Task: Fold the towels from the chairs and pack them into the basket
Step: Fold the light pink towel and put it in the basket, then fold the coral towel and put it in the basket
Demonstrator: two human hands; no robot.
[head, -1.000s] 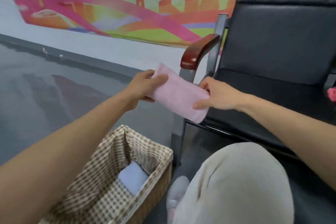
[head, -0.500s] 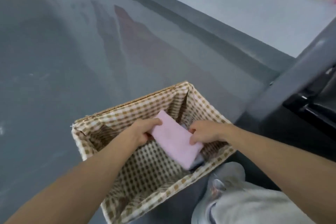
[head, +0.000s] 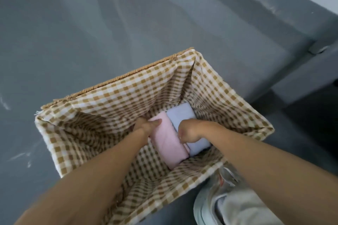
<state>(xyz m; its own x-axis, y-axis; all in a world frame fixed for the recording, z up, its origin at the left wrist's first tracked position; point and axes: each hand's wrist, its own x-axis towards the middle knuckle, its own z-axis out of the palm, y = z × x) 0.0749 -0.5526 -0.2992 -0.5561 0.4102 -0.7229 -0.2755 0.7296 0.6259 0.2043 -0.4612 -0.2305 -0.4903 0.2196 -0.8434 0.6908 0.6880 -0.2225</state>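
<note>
A woven basket (head: 117, 76) with a brown-and-white checked lining sits on the grey floor below me. On its bottom lies a folded pink towel (head: 168, 142), side by side with a folded pale blue towel (head: 184, 115) to its right. My left hand (head: 146, 126) grips the far left end of the pink towel, thumb on top. My right hand (head: 190, 131) has its fingers curled down onto the pink towel's right edge, where it meets the blue one, and covers part of the blue towel.
A grey chair leg and frame (head: 301, 76) run across the right side, close to the basket's right corner. My light trouser leg and shoe (head: 228, 204) are at the lower right, touching the basket's near rim. Grey floor (head: 73, 23) surrounds the basket.
Both hands carried the pink towel from in front of the chair down into the basket. It now lies on the bottom beside the blue towel, and the view has tilted down.
</note>
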